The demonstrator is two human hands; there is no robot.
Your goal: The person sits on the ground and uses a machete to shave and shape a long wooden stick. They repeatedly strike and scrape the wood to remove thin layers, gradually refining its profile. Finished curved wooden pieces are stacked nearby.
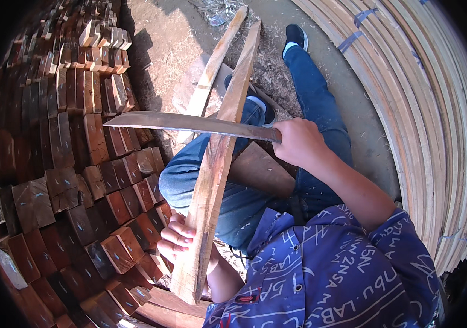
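My left hand (177, 239) is wrapped round the lower part of a long, pale wooden plank (207, 197). The plank slants away from me, over my bent left leg, and narrows toward its far end. In my right hand (300, 143) is a machete (179, 122), its handle hidden in my closed fist. The long, slightly curved blade points left and lies across the plank near its middle; whether it touches the wood or hovers just above, I cannot tell. Behind the plank, a second pale wooden strip (211, 74) slopes toward the ground.
Stacked wooden blocks (75, 180) with reddish and dark ends fill the left side. Along the right runs a bundle of long, pale wooden strips (408, 109), tied with bluish bands. Wood shavings (269, 68) litter the ground around my feet. A wooden piece (263, 167) lies between my legs.
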